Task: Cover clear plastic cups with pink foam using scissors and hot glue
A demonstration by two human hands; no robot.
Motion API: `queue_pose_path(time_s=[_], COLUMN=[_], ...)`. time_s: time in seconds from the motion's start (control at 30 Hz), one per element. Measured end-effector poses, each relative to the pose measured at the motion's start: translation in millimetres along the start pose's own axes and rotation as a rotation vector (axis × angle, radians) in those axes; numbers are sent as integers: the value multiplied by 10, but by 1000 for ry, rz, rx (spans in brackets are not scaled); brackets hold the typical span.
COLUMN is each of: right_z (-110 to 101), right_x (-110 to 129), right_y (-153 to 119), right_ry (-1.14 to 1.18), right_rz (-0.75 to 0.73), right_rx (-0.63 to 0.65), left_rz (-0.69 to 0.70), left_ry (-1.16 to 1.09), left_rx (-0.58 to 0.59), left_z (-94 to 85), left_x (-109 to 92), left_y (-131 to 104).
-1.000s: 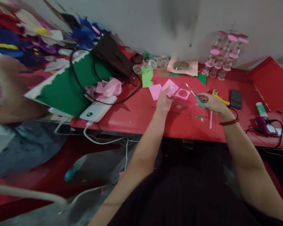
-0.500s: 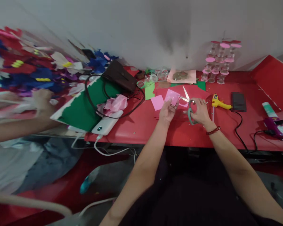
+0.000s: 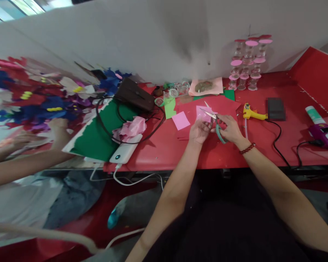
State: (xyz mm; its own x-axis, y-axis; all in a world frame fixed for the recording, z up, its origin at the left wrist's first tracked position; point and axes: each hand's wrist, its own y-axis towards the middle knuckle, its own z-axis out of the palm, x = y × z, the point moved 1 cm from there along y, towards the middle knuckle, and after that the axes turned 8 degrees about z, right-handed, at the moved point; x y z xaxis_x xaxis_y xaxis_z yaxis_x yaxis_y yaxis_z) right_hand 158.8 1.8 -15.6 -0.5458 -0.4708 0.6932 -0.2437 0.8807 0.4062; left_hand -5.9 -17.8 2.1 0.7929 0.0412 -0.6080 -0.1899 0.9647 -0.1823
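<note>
My left hand (image 3: 200, 131) pinches a small pink paper (image 3: 201, 109) above the red sheets. My right hand (image 3: 230, 128) has its fingers in the green-grey handles of a pair of scissors (image 3: 221, 135). The parted blades point up and left over the pink paper; whether they bite into it I cannot tell. Left of my left hand, a second pink paper square (image 3: 180, 120) lies flat on the red paper (image 3: 224, 104). A yellow glue gun (image 3: 253, 112) with a pale glue stick lies right of my right hand.
Bottle-like clear plastic pieces with pink discs (image 3: 243, 77) stand stacked by the wall. A brown bag (image 3: 135, 95), a green board (image 3: 98, 129) and a white power bank (image 3: 125, 150) crowd the left. A co-worker's hands (image 3: 57, 127) are among paper flowers. Cords run at right.
The scissor blades have swung lower and further left, now across the pink paper. My hands have come closer together. The whole view has shifted slightly.
</note>
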Motion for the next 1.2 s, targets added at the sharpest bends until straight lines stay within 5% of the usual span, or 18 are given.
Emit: queue_pose_path(time_s=[1.2], right_z=[-84], right_x=[79], right_y=[-73], right_ry=[237], right_rz=[96], right_rx=[190], left_rz=[109], left_ry=[-80], left_rx=[28], left_z=[-115], left_x=[-138], left_y=[0])
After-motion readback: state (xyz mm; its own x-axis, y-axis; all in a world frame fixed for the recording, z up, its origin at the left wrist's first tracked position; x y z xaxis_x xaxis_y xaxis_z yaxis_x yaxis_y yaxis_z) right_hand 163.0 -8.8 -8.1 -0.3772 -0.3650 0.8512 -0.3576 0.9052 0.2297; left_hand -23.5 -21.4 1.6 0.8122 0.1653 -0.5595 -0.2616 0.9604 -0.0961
